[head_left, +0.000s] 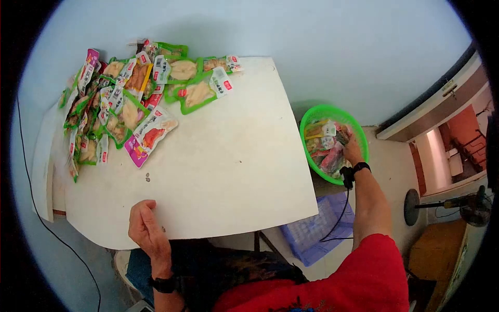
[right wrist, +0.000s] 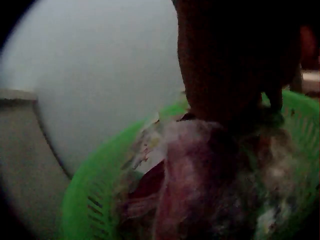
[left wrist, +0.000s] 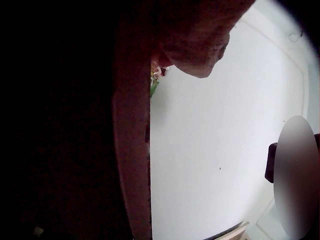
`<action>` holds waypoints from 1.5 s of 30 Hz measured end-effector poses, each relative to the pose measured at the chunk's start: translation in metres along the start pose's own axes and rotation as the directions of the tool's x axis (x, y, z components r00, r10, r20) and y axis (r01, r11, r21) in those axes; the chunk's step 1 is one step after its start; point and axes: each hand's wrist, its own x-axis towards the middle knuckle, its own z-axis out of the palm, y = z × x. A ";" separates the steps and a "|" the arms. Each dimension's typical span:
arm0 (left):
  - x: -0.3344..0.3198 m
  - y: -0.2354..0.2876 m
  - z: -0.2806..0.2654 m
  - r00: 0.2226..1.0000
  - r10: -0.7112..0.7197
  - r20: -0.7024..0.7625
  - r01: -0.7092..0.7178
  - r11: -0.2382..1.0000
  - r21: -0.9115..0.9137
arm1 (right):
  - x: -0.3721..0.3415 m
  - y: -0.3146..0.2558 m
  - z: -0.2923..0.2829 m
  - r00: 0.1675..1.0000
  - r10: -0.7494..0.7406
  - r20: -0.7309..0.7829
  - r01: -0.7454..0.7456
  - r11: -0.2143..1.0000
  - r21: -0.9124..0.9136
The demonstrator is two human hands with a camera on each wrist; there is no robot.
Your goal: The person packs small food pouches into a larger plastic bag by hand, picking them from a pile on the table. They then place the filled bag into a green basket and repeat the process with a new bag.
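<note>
In the head view, my right hand [head_left: 352,146] reaches down into a green basket [head_left: 364,136] of sealed food packets [head_left: 331,157]. The right wrist view shows this hand [right wrist: 235,65] dark above pinkish and clear packets [right wrist: 187,175]; its fingertips are lost in shadow, so a grip cannot be made out. At the table's near edge, my left hand [head_left: 148,227] holds nothing, its fingers loosely bent. Part of it [left wrist: 197,47] shows at the top of the left wrist view. A pile of green-edged packets [head_left: 130,112] lies at the table's far left.
The white table [head_left: 234,156] spans the middle, against a pale blue wall. A purple-blue crate [head_left: 317,229] stands on the floor below the basket. A black fan [head_left: 474,208] is at the far right, near a doorway. A cable [head_left: 47,223] hangs at the left.
</note>
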 end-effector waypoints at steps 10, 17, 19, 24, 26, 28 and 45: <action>-0.001 -0.001 0.000 0.999 0.013 -0.033 -0.016 0.996 -0.084 | 0.018 0.020 0.008 0.881 -0.473 -0.011 0.428 0.788 0.443; 0.002 -0.001 -0.005 1.000 0.011 -0.026 -0.015 0.987 -0.159 | 0.008 -0.063 -0.050 0.959 -0.153 0.238 0.204 0.957 -0.205; 0.004 0.002 -0.009 0.998 -0.062 0.014 0.063 0.965 -0.253 | 0.009 -0.085 -0.065 0.985 -0.148 0.087 0.153 0.987 -0.054; 0.004 -0.014 -0.024 0.984 -0.122 0.132 0.166 0.898 -0.407 | -0.083 -0.224 -0.166 0.971 -0.215 0.107 0.122 0.825 0.551; 0.002 -0.025 -0.030 0.975 -0.144 0.170 0.207 0.869 -0.450 | -0.108 -0.267 -0.188 0.926 -0.352 0.138 0.192 0.753 0.630; 0.005 -0.034 -0.041 0.977 -0.166 0.138 0.211 0.865 -0.454 | -0.143 -0.314 -0.204 0.844 -0.513 0.157 0.259 0.646 0.719; 0.026 -0.086 -0.078 0.961 -0.156 -0.230 0.070 0.936 -0.344 | -0.351 -0.672 -0.048 -0.264 -0.945 -0.194 0.916 -0.309 0.256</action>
